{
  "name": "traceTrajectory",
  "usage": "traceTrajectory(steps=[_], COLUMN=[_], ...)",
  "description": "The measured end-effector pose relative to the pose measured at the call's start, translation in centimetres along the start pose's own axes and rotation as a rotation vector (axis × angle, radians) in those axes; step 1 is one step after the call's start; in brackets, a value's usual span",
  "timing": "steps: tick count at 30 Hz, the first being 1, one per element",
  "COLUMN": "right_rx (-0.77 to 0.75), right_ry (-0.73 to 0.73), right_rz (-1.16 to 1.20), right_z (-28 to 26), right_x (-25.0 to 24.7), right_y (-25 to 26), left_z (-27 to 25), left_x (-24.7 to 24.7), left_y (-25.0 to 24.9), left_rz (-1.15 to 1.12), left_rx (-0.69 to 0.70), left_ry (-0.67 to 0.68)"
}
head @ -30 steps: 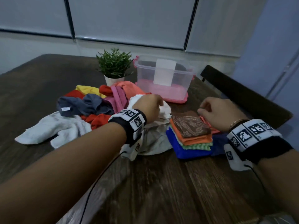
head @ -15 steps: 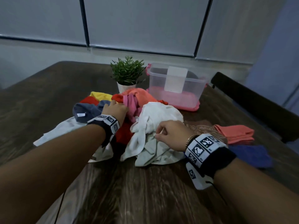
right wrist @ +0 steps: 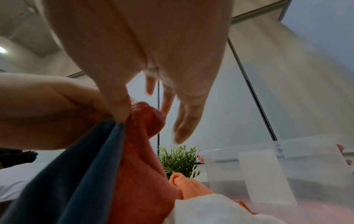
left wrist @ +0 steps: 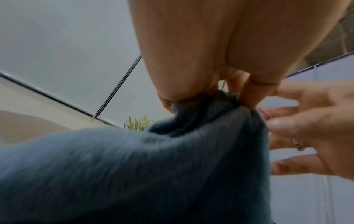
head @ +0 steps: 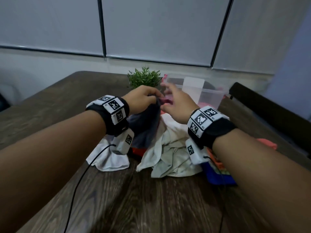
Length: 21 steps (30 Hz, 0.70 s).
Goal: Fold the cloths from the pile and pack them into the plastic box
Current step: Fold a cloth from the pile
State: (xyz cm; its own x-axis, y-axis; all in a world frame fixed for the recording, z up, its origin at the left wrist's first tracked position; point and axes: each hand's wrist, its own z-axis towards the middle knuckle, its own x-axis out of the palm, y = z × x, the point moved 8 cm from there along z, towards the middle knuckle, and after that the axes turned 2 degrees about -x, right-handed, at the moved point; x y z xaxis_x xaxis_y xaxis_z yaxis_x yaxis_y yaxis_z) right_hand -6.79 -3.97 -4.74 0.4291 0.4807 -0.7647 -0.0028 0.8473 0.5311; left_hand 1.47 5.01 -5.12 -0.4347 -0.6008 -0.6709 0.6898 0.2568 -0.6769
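A person's two forearms reach over a dark wooden counter (head: 117, 199) toward a heap of mixed cloths (head: 170, 148). The left hand (head: 141, 98) is raised above the heap, its thumb and fingers pinching a gathered bunch of a dark blue cloth (head: 144, 125), which hangs down from the grip. The right hand (head: 178, 105) sits just beside it with fingers spread and loosely extended; its thumb tip touches the blue cloth's edge, next to an orange-red cloth (right wrist: 141, 159) that rises with it. It grips nothing that can be seen.

The step in hand looks like lifting one cloth free of the heap for folding. To do it well, the right hand should probably find a second corner of the blue cloth, so both hands can pull it taut and flat (the orange-red cloth seems to cling and may need shaking loose first).

The clear plastic box (head: 208, 93) stands at the far side of the counter, behind the heap and beside a small potted plant (head: 143, 78). Pink shows low down through its wall; whether that is a cloth inside or the base is unclear. A few cloths in blue and orange (head: 217, 174) lie at the right, largely hidden by the right forearm.
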Motion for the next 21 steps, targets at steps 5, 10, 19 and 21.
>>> traceTrajectory(steps=[5, 10, 19, 21], right_rx=[0.029, -0.006, -0.046, -0.078], right_ry=[0.142, -0.014, -0.178, -0.251], right_rz=[-0.156, -0.244, -0.14, -0.165], right_z=[-0.3, 0.1, 1.9, 2.0], right_x=[1.5, -0.3, -4.6, -5.8], right_y=[-0.8, -0.4, 1.6, 2.3], left_z=[-1.2, -1.1, 0.0, 0.2], left_x=[1.9, 1.9, 0.2, -1.3], left_y=[2.2, 2.4, 1.2, 0.3], left_rz=[-0.181, 0.436, 0.078, 0.237], left_rx=[-0.175, -0.036, -0.018, 0.038], left_ry=[0.108, 0.207, 0.066, -0.123])
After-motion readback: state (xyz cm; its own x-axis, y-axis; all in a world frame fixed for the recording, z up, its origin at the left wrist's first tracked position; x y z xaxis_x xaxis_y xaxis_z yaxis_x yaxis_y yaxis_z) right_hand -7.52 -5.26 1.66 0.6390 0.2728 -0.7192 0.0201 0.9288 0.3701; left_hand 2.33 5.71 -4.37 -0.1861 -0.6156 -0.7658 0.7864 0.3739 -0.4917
